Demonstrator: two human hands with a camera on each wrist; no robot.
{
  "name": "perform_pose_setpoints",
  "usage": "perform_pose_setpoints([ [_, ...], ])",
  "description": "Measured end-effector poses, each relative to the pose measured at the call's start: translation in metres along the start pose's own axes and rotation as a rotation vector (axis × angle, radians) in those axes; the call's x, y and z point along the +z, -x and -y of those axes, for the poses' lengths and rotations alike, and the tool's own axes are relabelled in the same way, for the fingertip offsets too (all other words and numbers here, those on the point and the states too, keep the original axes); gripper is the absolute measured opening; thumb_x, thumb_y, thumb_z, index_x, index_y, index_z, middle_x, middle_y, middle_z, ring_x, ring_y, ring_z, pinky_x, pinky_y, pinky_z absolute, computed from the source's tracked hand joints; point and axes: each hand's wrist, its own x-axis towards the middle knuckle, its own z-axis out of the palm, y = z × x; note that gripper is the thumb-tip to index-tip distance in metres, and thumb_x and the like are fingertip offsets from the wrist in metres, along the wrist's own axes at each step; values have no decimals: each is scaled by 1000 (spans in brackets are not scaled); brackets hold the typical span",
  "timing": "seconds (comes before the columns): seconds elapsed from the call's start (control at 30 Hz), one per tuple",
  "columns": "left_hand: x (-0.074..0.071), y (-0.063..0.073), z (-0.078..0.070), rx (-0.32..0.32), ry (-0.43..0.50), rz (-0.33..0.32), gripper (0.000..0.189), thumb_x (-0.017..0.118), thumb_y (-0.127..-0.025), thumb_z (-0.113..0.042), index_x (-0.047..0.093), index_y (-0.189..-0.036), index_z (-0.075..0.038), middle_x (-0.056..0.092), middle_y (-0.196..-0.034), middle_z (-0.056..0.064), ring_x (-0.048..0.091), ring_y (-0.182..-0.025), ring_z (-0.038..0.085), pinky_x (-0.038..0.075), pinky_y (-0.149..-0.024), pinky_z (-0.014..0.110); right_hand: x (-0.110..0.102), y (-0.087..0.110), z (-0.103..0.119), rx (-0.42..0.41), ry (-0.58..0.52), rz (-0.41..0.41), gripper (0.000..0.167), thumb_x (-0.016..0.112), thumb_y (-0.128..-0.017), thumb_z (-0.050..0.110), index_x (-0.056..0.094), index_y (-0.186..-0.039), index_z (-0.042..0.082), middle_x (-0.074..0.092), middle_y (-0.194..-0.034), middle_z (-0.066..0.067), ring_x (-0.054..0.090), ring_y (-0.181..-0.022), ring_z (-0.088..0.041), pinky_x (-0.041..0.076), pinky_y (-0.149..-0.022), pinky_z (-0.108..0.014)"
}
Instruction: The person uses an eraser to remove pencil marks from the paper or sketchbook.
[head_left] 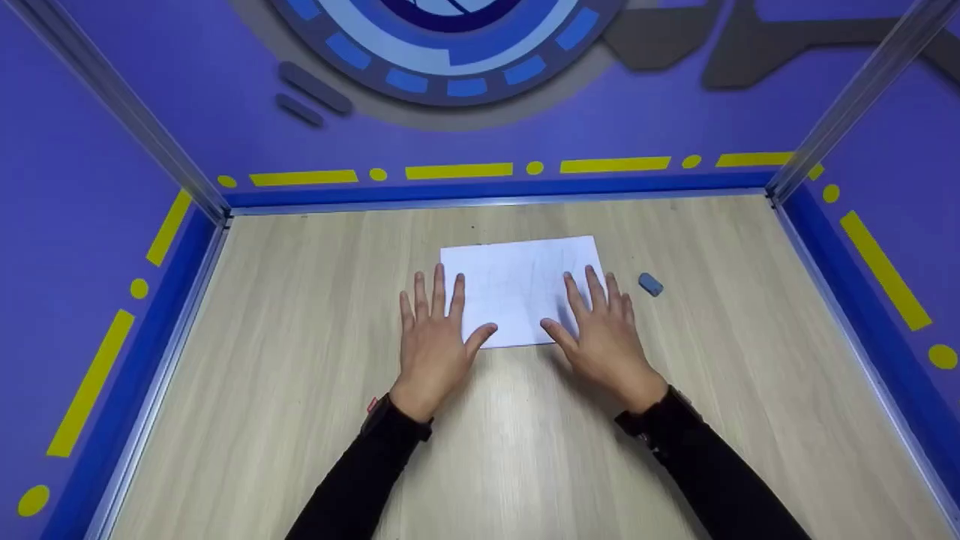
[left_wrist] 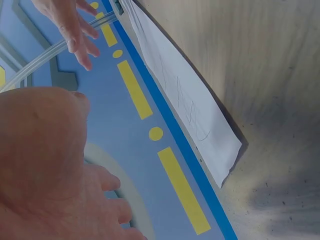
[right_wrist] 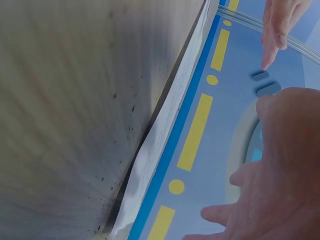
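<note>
A white sheet of paper point(head_left: 517, 289) with faint pencil-like lines lies on the table; the lines show more clearly on the paper point(left_wrist: 185, 100) in the left wrist view. My left hand point(head_left: 435, 341) is spread over its left edge, fingers straight and thumb out to the side. Over the right edge, my right hand point(head_left: 606, 345) is spread the same way. Both hands hold nothing. A small blue-grey eraser point(head_left: 650, 284) lies to the right of the paper, beyond the right fingertips.
The wood-grain table point(head_left: 300, 360) carries dark crumbs, seen near the paper in the right wrist view. A purple-blue wall point(head_left: 187, 90) with yellow marks stands behind, and similar panels close off both sides. Metal rails point(head_left: 154, 352) run along the table's edges.
</note>
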Motion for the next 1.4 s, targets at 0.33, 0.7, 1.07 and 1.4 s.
perform_pose_setpoints([
  [0.33,-2,-4,2,70,58,-112,75,61,-108,-60,59,-159,-5,54,-165,28,54,-154,48,40,-130,64,-8,3,-16,-3,-68,-135,62,67,-109,44,64,-151,-2,61,-155,-31,56,-145,-54,44,-123,-68],
  [0.7,-12,-33,22,1,208,-100,45,70,-109,-45,84,-124,-5,86,-107,12,84,-98,28,68,-82,47,-48,-23,-79,109,-138,-247,36,63,-109,24,81,-114,-7,79,-109,-25,75,-102,-44,59,-91,-61],
  [1.07,-2,-68,33,89,176,40,44,71,-109,-38,77,-138,-5,75,-140,16,69,-133,35,56,-115,49,-60,-43,-127,200,-17,10,44,57,-112,30,73,-120,-10,67,-115,-33,68,-106,-51,56,-85,-63],
  [1.4,17,-67,31,96,75,171,50,69,-110,-35,69,-146,-1,61,-160,19,55,-153,37,44,-128,53,-47,-44,-128,232,-19,2,43,56,-114,30,69,-118,-11,63,-110,-28,65,-102,-48,54,-86,-62],
])
